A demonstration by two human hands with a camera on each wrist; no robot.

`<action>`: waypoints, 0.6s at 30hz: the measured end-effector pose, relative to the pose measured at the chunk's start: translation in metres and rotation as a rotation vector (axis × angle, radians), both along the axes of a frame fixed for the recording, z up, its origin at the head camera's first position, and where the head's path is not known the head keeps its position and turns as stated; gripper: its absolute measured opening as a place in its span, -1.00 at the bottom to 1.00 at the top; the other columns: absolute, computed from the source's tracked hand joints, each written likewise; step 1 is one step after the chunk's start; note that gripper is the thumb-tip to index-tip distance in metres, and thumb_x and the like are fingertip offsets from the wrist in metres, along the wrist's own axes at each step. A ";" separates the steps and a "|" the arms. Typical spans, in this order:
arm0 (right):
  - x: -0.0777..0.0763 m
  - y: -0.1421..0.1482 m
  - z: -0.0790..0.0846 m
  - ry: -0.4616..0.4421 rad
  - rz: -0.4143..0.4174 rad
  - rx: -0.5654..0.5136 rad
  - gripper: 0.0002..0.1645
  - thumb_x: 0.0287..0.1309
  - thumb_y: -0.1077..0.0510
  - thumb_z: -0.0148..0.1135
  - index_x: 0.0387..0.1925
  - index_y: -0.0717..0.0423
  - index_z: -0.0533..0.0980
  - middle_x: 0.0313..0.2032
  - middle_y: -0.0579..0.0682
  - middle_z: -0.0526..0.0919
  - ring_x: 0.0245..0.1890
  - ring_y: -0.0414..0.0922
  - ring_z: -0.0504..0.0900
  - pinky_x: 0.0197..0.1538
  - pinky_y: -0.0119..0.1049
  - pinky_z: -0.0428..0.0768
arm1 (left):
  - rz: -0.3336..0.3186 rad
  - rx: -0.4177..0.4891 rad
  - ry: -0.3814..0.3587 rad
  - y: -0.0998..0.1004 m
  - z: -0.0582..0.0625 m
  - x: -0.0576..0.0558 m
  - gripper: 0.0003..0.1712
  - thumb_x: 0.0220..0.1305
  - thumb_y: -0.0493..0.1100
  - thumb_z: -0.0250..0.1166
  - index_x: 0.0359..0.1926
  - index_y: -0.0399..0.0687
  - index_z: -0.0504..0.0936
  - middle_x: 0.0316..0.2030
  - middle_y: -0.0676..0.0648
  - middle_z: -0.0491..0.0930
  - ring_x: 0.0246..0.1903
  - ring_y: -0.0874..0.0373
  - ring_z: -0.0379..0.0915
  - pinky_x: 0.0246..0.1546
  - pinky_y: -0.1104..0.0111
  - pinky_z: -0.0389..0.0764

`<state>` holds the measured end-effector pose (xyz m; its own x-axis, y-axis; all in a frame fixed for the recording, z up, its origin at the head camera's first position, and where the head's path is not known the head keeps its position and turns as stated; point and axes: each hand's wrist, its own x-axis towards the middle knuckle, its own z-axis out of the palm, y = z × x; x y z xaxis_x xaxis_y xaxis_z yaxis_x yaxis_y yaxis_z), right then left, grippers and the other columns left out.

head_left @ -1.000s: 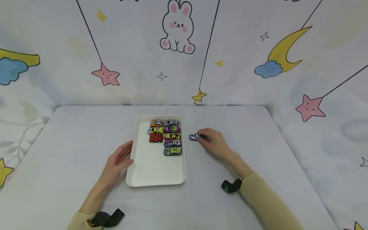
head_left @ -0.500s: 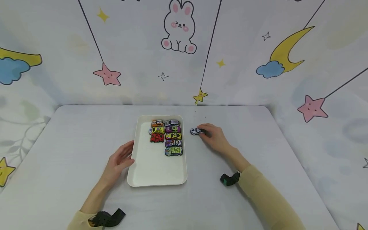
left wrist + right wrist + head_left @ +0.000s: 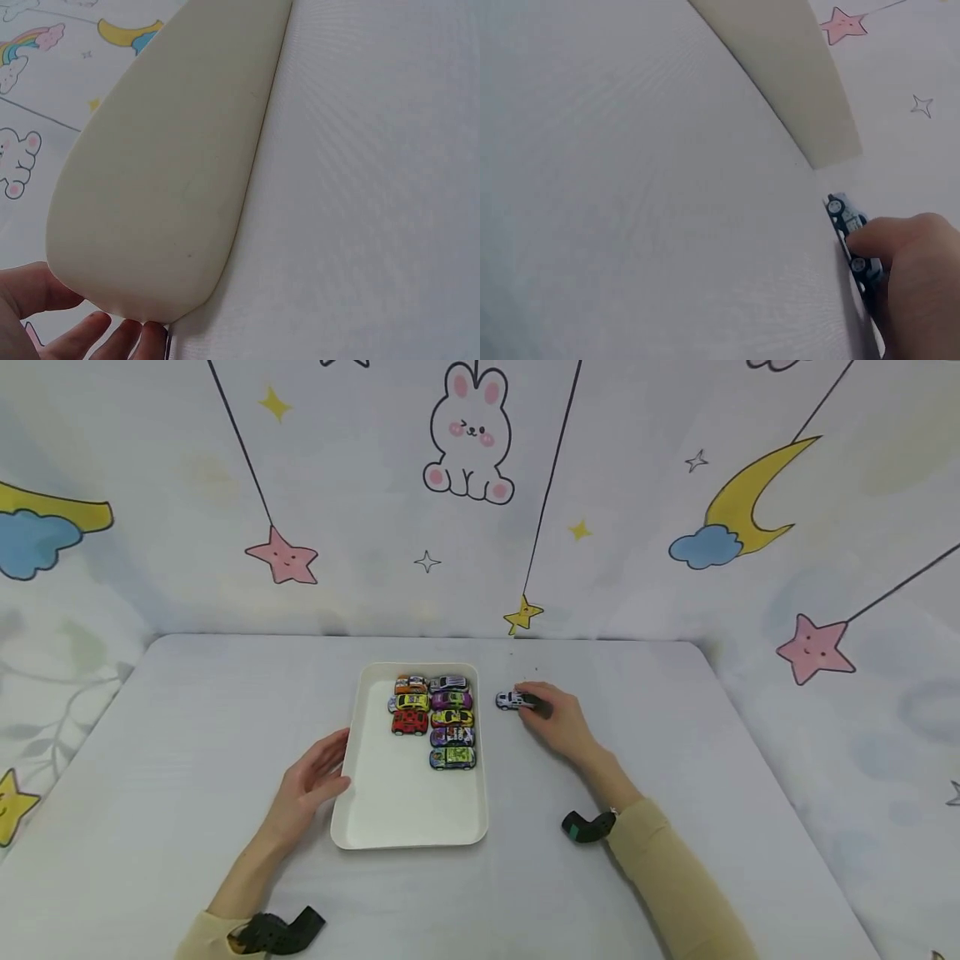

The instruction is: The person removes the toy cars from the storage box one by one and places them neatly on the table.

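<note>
R hand (image 3: 558, 720) has slid the small white-and-blue toy car (image 3: 511, 700) away from the person over the last sec; car now sits on the pale grey tabletop (image 3: 675, 752), level w/ the far rows in the tray. Hand position barely differs from half a sec ago, so the push looks about finished. Judgement: car is being lined up beside the tray, not yet lifted in.

Grip, R: fingers curled down over the car's rear end, pinching it; wheels on the table per the wrist view (image 3: 851, 240). Car is just left of the fingertips, near but apart from the right rim of the white rectangular plastic tray (image 3: 408, 802).

Grip, L: L hand (image 3: 311, 781) unchanged, fingers relaxed and loosely spread, tips resting against the tray's left rim (image 3: 142, 225); holds nothing.

Tray holds approx. nine coloured toy cars (image 3: 435, 718) in two rows at its far end, left of the R hand.
</note>
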<state>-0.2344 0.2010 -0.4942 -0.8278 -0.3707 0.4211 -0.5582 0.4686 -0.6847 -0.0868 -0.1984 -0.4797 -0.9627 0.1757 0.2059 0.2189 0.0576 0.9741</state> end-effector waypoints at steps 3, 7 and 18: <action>0.004 0.002 0.002 0.003 -0.026 -0.036 -0.53 0.14 0.32 0.39 0.13 0.20 0.60 0.10 0.09 0.67 0.18 0.06 0.60 0.31 -0.06 0.53 | -0.002 0.000 0.003 0.000 0.000 0.000 -0.31 0.33 -0.48 0.16 0.42 -0.52 0.15 0.40 -0.45 0.22 0.34 0.36 0.32 0.27 0.59 0.40; 0.008 0.000 0.003 0.044 -0.070 -0.066 -0.54 0.13 0.36 0.39 0.10 0.25 0.60 0.09 0.11 0.67 0.16 0.08 0.61 0.29 -0.08 0.55 | 0.000 -0.014 0.002 -0.002 0.000 0.000 -0.32 0.34 -0.49 0.16 0.43 -0.50 0.15 0.40 -0.47 0.20 0.34 0.37 0.31 0.27 0.61 0.40; 0.034 -0.039 0.027 0.130 0.098 -0.099 -0.64 0.11 0.38 0.41 -0.02 0.31 0.63 -0.05 0.18 0.72 -0.01 0.09 0.67 0.12 -0.03 0.65 | 0.002 -0.028 -0.002 -0.001 -0.001 -0.001 -0.32 0.35 -0.48 0.15 0.44 -0.46 0.15 0.39 -0.54 0.15 0.34 0.38 0.30 0.26 0.61 0.40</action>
